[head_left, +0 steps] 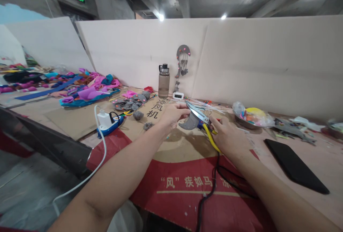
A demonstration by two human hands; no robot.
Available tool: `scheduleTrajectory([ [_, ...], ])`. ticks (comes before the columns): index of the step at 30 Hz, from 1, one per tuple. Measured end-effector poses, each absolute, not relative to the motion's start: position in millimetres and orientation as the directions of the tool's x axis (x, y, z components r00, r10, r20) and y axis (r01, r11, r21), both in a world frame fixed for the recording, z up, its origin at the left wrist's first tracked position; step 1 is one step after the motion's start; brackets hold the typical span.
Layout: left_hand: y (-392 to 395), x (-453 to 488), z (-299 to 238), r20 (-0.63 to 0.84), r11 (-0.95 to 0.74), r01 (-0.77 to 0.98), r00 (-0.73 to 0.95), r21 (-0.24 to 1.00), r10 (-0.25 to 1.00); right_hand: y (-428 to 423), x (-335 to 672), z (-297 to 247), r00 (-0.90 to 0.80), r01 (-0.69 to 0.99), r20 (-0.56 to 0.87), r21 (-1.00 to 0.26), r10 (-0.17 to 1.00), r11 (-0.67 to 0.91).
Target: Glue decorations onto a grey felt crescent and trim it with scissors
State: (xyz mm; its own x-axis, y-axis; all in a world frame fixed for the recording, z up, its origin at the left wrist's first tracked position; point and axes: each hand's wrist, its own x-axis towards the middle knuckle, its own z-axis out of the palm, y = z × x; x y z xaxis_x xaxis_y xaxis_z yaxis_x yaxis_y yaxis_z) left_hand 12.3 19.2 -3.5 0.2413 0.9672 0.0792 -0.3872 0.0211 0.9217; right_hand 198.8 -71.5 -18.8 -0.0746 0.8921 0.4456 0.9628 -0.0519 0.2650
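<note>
My right hand (pixel 227 135) is wrapped around the handles of a pair of scissors (pixel 198 112) with silver blades and a yellow grip. The blades point up and to the left, over a grey felt crescent (pixel 189 122). At the blade tips, my left hand (pixel 173 117) has its thumb and fingers pinched at the crescent's edge. Part of the felt is hidden behind the blades. Something blue shows below the scissors, too covered to name. A black cord (pixel 214 178) runs down from under my right hand across the red and brown cardboard (pixel 174 153).
Left are grey felt pieces (pixel 130 102), a yarn ball (pixel 138 115), a blue power strip (pixel 114 124) with a white charger, and coloured cloth (pixel 91 90). Behind stand a bottle (pixel 164 83) and a hanging crescent ornament (pixel 183 51). Right are a metal bowl (pixel 249 124) and a black phone (pixel 292 164).
</note>
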Motion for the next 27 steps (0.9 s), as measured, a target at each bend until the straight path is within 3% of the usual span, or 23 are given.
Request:
scheduleTrajectory([
  [22, 18.8, 11.2, -1.8, 0.012, 0.094, -0.391, 0.260, 0.915, 0.966, -76.9, 194.8, -14.6, -0.055, 0.974, 0.390, 0.222, 0.919, -0.036],
  [27, 21.2, 9.9, -1.9, 0.019, 0.102, -0.415, 0.278, 0.904, 0.960, -77.7, 196.3, -13.8, -0.056, 0.991, 0.413, 0.133, 0.909, 0.001],
])
